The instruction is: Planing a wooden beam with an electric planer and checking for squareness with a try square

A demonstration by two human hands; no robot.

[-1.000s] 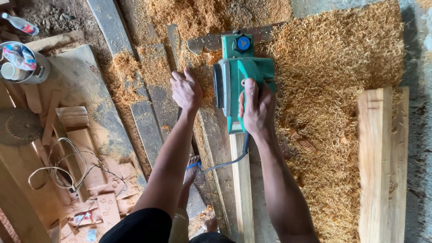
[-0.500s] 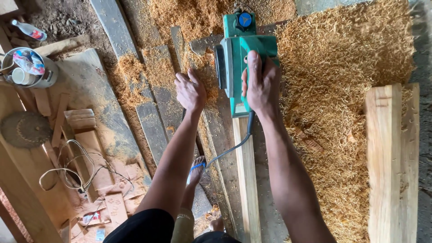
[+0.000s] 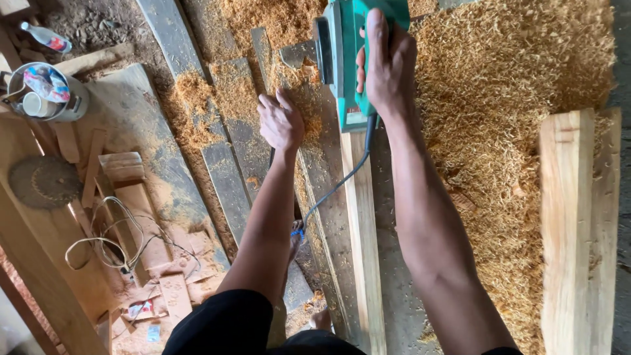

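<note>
At top centre of the frame, our right hand (image 3: 389, 66) is clamped on the green electric planer (image 3: 345, 62), resting on the pale plank (image 3: 361, 230). Our left hand (image 3: 281, 121) presses flat on grey boards (image 3: 230, 154) just left.

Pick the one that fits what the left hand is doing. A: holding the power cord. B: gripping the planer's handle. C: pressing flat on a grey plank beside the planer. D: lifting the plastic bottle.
C: the left hand lies palm down on the grey plank, while the right hand grips the green electric planer.
</note>
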